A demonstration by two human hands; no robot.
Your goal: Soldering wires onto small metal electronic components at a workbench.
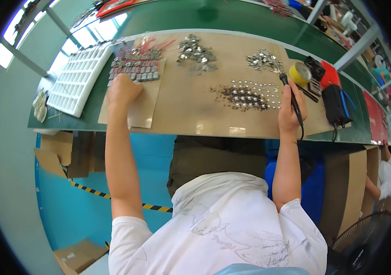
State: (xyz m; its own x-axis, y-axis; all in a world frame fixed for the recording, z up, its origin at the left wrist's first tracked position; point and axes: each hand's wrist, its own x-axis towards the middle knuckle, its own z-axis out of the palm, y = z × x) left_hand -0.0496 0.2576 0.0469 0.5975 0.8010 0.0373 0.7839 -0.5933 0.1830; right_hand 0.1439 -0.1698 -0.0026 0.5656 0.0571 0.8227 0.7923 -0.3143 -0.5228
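White-sleeved arms reached up to the tabletop [181, 119], where the right hand [290, 114] at three o'clock was clamped round a light, stiff soldering iron [291, 94], best gripped mid-handle, while the left hand [123, 89] at ten o'clock pressed, fist curled, on small metal parts [136, 68]

Both bare forearms stretched forward, left hand [123, 89] loosely curled palm-down, right hand [291, 112] fisted upright
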